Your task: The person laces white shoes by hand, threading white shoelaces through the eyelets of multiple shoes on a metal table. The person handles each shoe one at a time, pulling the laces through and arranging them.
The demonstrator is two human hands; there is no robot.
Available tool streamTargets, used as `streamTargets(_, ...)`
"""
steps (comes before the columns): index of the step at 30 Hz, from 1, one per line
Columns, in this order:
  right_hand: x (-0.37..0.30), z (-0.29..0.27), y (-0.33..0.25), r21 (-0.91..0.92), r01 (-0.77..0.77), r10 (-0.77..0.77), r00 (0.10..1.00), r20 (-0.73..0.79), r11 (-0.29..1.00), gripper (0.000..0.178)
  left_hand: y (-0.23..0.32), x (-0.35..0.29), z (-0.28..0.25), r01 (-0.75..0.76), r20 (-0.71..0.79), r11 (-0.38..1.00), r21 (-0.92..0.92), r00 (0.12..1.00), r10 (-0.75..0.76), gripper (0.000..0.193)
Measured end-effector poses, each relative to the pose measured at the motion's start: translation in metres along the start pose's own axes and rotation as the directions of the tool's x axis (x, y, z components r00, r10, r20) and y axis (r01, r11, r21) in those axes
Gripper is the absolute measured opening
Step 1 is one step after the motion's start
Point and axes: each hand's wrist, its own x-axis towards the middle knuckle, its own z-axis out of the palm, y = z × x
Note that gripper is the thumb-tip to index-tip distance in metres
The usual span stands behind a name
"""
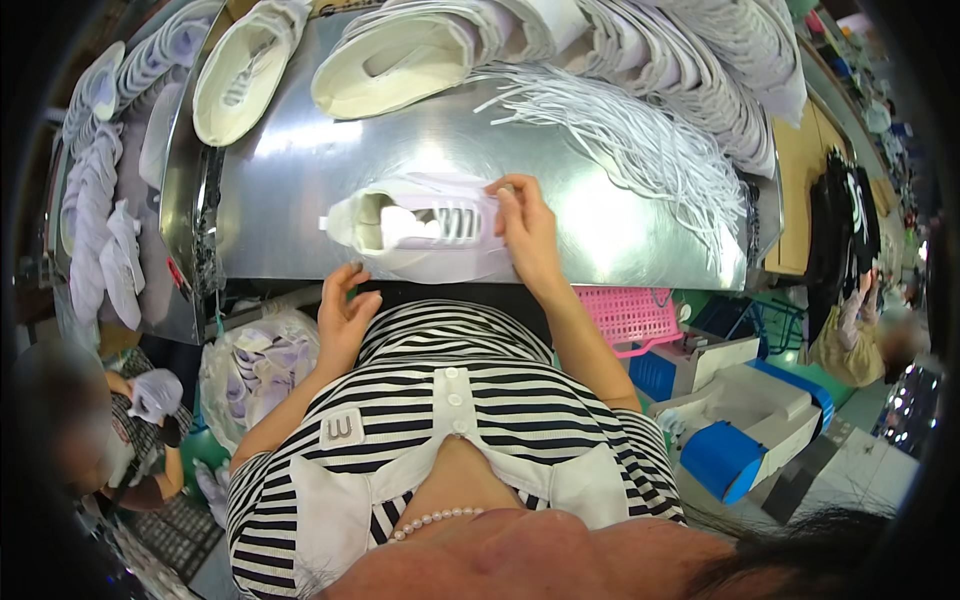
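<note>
The left hand point(343, 312), fingers parted, is at the near edge of the metal surface point(270, 225), just beside the heel of a pale shoe upper point(465, 262) lying there. The right hand point(527, 228) touches its toe end; whether those fingers clamp it, I cannot tell. Beyond lie white laces point(640, 150) and stacked uppers point(400, 65).

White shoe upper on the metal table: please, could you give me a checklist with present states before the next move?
1. Shoe upper opening upward on the metal table: ok.
2. Right hand at the toe end: ok, touching.
3. Left hand grasping the heel end: not ok, only near it.
4. Lace bundle apart from the upper: ok, lies far right.
5. Lacing evenness: cannot tell, too small.
</note>
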Motion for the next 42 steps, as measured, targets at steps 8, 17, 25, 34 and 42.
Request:
streamTargets(8, 0.057, 0.024, -0.010, -0.200, 0.308, -0.308, 0.951, 0.033, 0.930, 0.017, 0.076, 0.075, -0.025, 0.101, -0.016, 0.577, -0.811, 0.981, -0.194, 0.051)
streamTargets(17, 0.124, -0.080, 0.005, -0.881, 0.240, -0.596, 0.801, -0.057, 0.407, 0.020, 0.083, 0.300, -0.138, 0.208, -0.292, 0.285, 0.936, 0.911, 0.292, 0.053)
streamTargets(25, 0.126, -0.088, 0.013, -0.851, 0.178, -0.485, 0.869, -0.100, 0.494, 0.012, 0.019, 0.418, -0.153, -0.232, 0.043, 0.290, 0.928, 0.842, 0.538, 0.072)
streamTargets(34, 0.134, -0.077, 0.007, -0.816, 0.243, -0.535, 0.840, -0.094, 0.525, 0.013, 0.035, 0.292, -0.072, -0.374, -0.149, 0.883, 0.284, 0.892, 0.426, 0.035)
streamTargets(42, 0.060, -0.057, -0.141, -0.069, 0.493, -0.498, 0.853, -0.154, 0.867, 0.012, 0.073, 0.272, -0.047, -0.457, -0.471, 0.856, 0.239, 0.717, 0.514, 0.017)
